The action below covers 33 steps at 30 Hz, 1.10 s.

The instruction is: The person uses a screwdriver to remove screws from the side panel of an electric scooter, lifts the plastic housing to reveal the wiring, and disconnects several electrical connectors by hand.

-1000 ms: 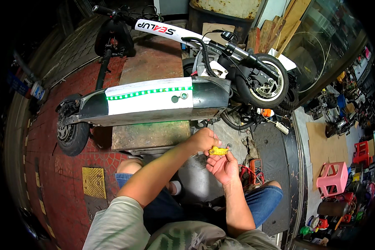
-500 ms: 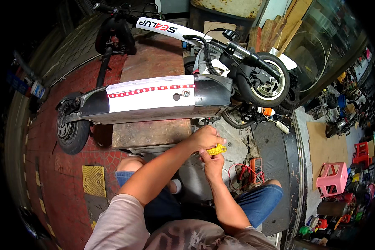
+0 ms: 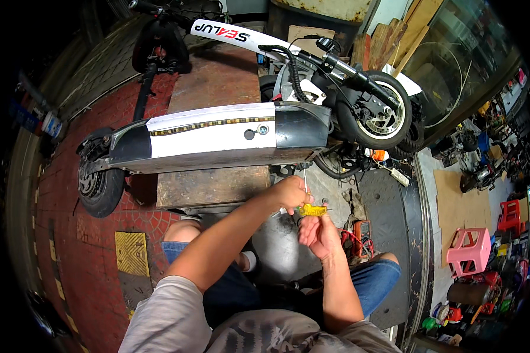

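My left hand [image 3: 290, 194] is closed around a yellow folding hex-key tool [image 3: 313, 210], with a thin metal bit [image 3: 305, 179] standing up toward the scooter's underside. My right hand [image 3: 317, 236] is palm up just below, fingers loosely curled and thumb at the yellow tool. A white-and-black electric scooter deck [image 3: 212, 144] lies on its side across a wooden bench [image 3: 212, 189], with an unlit light strip [image 3: 206, 125] along it. Its white stem [image 3: 221, 30] extends behind, and another wheel [image 3: 377, 112] is at the right.
A red-orange multimeter [image 3: 362, 235] with leads lies beside my right knee. Wooden boards [image 3: 386, 44] lean at the back. Right of a metal threshold are a pink stool [image 3: 468, 253], a red stool [image 3: 511, 216], cardboard [image 3: 459, 200] and clutter. A yellow tile [image 3: 131, 252] lies on red paving.
The deck's light strip has gone from green to red to unlit. My right hand has turned around the yellow tool, closing over it, then dropping palm up below it. A metal bit now shows upright.
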Motion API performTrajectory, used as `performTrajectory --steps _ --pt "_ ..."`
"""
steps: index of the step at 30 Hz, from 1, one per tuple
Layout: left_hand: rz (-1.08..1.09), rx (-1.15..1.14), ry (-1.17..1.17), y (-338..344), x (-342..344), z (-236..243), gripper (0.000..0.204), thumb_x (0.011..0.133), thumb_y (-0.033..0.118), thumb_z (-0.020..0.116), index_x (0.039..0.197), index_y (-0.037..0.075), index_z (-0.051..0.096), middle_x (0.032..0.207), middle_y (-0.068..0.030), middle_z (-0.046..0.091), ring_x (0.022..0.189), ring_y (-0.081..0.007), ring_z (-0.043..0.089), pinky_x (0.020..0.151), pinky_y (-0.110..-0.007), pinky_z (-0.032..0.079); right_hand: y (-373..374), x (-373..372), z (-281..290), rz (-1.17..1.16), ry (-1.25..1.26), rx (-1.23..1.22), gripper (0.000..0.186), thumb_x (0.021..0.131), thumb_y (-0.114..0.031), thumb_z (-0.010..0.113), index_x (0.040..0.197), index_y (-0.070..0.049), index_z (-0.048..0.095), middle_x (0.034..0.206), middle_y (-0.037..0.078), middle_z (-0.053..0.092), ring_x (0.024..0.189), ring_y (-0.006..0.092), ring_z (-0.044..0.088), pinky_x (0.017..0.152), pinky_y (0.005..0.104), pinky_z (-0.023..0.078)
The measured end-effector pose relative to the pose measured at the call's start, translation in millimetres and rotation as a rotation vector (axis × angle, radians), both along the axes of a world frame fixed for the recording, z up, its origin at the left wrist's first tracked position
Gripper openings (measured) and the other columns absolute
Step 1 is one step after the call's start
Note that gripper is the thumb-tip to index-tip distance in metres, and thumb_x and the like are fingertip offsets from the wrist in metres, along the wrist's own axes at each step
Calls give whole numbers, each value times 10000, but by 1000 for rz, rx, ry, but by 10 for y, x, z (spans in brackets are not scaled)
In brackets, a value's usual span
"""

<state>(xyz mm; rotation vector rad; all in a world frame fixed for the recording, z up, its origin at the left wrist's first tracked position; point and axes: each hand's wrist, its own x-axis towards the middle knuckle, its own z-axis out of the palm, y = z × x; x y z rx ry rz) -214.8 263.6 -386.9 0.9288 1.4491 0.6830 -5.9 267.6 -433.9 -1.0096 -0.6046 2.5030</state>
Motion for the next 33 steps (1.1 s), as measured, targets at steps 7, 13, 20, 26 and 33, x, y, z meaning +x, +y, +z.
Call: performTrajectory --steps 7,13,20,26,33 --pt "12 -6 -78 9 -56 -13 260 922 176 743 1079 -25 694 866 -78 674 733 -148 627 625 -294 537 -228 -220 456 98 207 -186 773 994 -716 443 1145 5 675 826 158 708 583 259 640 556 345 513" --pt "67 35 -139 33 10 50 189 876 128 774 996 -5 713 835 -51 692 718 -113 613 642 -290 517 -351 -536 -154 118 -233 486 331 1039 -338 636 1033 -11 688 730 88 686 571 182 626 537 288 491" --pt "183 112 -191 -58 16 -128 176 853 153 772 978 38 725 874 -64 724 756 -136 642 645 -296 507 -360 -445 -169 55 -227 73 458 1077 -431 526 933 -26 682 751 79 691 610 192 645 583 313 529" --pt "80 18 -21 -85 -32 67 192 888 183 705 1008 37 731 845 -43 696 754 -126 631 614 -309 522 -138 -63 -286 52 229 -237 719 1066 -643 321 794 -73 663 684 108 634 577 229 553 532 328 454" --pt "56 -1 -110 -74 -80 112 196 877 128 692 1033 15 726 837 -42 667 693 -125 615 598 -292 539 -153 -32 165 210 393 -220 850 1004 -763 290 835 -42 706 658 126 617 572 253 542 515 341 425"
